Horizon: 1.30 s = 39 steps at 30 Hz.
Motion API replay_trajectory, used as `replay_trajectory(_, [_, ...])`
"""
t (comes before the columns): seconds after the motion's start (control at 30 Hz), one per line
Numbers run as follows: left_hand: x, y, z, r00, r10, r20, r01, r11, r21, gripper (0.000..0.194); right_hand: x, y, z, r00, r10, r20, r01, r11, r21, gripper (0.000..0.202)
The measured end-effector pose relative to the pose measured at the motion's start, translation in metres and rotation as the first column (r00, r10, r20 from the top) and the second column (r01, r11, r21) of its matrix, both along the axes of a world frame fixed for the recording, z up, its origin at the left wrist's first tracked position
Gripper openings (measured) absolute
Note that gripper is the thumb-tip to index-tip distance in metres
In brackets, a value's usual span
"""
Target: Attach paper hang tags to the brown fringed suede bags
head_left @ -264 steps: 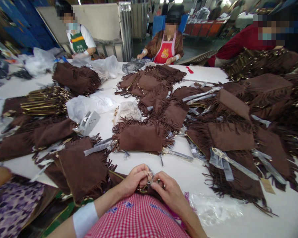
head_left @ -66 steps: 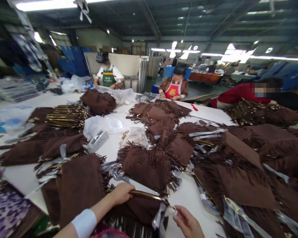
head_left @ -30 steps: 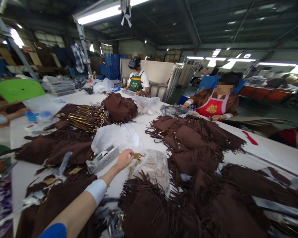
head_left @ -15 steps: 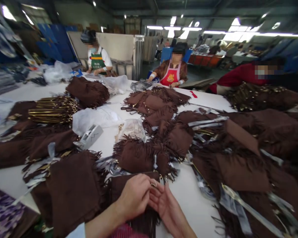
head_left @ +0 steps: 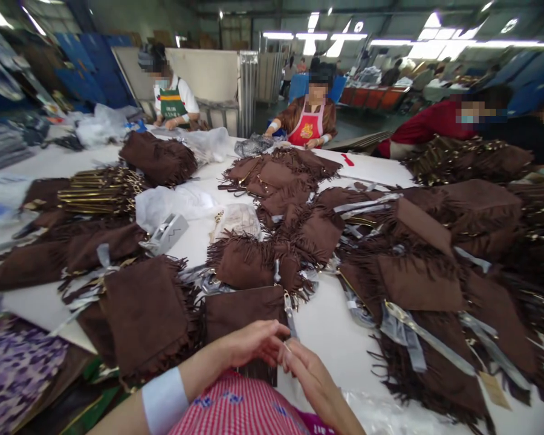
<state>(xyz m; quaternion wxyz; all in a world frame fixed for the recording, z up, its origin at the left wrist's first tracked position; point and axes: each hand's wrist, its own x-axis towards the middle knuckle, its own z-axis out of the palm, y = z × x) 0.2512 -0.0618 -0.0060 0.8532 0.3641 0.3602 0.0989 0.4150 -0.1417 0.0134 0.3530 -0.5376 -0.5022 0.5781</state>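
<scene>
In front of me lies a flat dark brown bag (head_left: 245, 308) with fringe below. A strap in clear wrap (head_left: 289, 311) hangs from the metal clip at its upper right corner and runs down to my fingers. My left hand (head_left: 254, 342) reaches across the bag's lower part, its fingers curled in at the strap. Beside it, my right hand (head_left: 306, 371) pinches at the strap with thumb and forefinger, fingertips meeting those of the left. The fingers partly hide the strap's lower part.
Fringed brown bags (head_left: 421, 284) are heaped to the right and a folded one (head_left: 147, 314) lies at left. A grey tape dispenser (head_left: 167, 234), plastic bags (head_left: 174, 205) and gold-edged pieces (head_left: 102, 190) stand farther back. Co-workers (head_left: 310, 118) work across the white table (head_left: 326, 338).
My hands have moved lower and nearer my body, uncovering more of the bag and the wrapped strap. The left fingers have stretched out somewhat, while the right fingers have closed into a pinch. The view has tilted down.
</scene>
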Motion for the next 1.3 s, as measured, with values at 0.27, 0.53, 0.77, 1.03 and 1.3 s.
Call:
replay_trajectory(0.27, [0.007,0.002,-0.009,0.961,0.218,0.168,-0.156,0.935,-0.317,0.045,0.002,-0.009,0.010,0.953,0.130,0.272,-0.174,0.974,0.143,0.026])
replay_trajectory(0.53, [0.004,0.000,-0.022,0.951,0.285,0.119,-0.222,0.900,-0.376,0.038,-0.003,-0.014,0.003,0.907,0.137,0.399,-0.226,0.956,0.186,0.024])
replay_trajectory(0.77, [0.008,0.010,-0.009,0.857,0.514,-0.044,-0.514,0.844,-0.151,0.032,0.007,-0.025,-0.016,0.909,0.113,0.402,-0.165,0.981,0.097,0.022])
replay_trajectory(1.03, [0.009,0.010,-0.012,0.830,0.556,-0.042,-0.558,0.829,-0.045,0.079,0.018,-0.047,-0.051,0.979,-0.164,0.124,0.171,0.984,-0.044,0.031])
replay_trajectory(1.3, [0.026,0.001,0.007,0.999,0.014,-0.041,0.014,0.799,0.601,0.030,0.000,-0.015,-0.050,0.907,-0.334,-0.257,0.300,0.940,-0.163,0.053])
